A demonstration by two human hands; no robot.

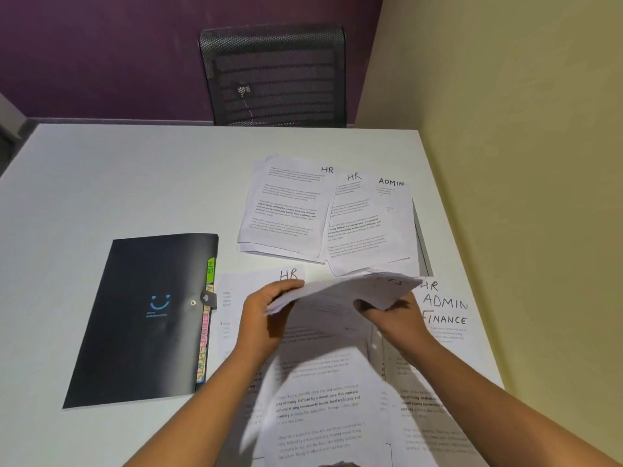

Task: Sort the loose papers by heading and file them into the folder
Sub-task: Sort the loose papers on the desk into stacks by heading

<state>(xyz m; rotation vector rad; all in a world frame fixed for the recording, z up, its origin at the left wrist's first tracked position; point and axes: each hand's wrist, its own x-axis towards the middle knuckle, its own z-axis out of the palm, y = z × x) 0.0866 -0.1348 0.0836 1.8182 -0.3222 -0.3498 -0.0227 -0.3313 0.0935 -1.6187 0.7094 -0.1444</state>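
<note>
A black folder (pixel 145 318) with a blue smiley and coloured index tabs lies closed on the left of the table. My left hand (pixel 263 318) and my right hand (pixel 391 318) both grip a sheaf of printed papers (pixel 337 332), lifted off the table and bent, its top edge tipped away. Its heading is blurred. Under it lie sheets headed HR (pixel 290 274) and, to the right, fanned sheets headed HR, ADMIN and FINANCE (pixel 445 308). Farther back a loose pile (pixel 286 210) shows HR, HR and ADMIN headings.
The white table (pixel 118 183) ends at a yellow wall (pixel 522 163) on the right. A black mesh chair (pixel 273 75) stands behind the far edge, against a purple wall.
</note>
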